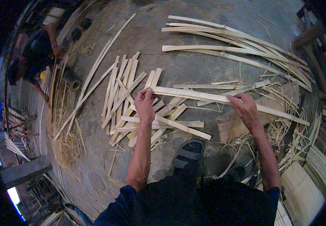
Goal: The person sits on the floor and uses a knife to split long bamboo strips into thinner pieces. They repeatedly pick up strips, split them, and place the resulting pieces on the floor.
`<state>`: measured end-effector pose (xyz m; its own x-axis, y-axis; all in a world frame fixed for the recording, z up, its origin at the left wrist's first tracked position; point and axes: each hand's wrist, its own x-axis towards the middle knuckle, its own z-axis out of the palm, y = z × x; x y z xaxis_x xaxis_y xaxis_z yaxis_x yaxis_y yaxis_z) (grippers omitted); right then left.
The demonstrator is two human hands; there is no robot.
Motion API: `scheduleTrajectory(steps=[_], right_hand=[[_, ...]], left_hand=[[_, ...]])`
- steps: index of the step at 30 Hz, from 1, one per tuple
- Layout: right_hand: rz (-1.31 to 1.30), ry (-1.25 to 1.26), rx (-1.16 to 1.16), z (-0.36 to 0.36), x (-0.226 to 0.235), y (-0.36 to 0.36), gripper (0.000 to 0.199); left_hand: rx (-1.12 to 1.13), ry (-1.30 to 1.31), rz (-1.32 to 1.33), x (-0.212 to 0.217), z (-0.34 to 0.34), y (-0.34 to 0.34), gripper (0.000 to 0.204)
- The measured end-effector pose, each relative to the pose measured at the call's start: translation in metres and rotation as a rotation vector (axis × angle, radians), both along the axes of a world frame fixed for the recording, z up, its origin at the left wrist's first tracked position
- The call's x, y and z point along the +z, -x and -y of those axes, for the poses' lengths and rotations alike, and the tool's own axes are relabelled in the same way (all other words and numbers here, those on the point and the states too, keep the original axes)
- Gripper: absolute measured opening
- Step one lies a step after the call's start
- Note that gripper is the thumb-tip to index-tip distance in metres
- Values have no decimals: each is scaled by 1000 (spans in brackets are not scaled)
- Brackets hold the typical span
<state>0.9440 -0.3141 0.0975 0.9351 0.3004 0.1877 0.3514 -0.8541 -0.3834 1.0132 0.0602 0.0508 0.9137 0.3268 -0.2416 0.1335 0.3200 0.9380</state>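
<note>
In the head view, the left hand is at the middle of the frame, its thumb and fingers pinching the left end of a pale wooden strip. The strip crosses the centre and slopes down to the right, where the right hand grips it between thumb and fingertips. Short strips lie criss-crossed on the floor at centre left, and long strips fan out at upper right. A sandal shows at lower centre. Another person bends over at upper left.
</note>
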Motion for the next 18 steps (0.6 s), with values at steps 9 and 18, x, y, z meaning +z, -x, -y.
scheduleTrajectory(steps=[9, 18], right_hand=[[79, 20, -34, -4, -2, 0, 33], [-18, -162, -295, 55, 7, 4, 30]], left_hand=[[7, -316, 22, -1, -3, -1, 12], [-11, -305, -11, -6, 17, -6, 11]])
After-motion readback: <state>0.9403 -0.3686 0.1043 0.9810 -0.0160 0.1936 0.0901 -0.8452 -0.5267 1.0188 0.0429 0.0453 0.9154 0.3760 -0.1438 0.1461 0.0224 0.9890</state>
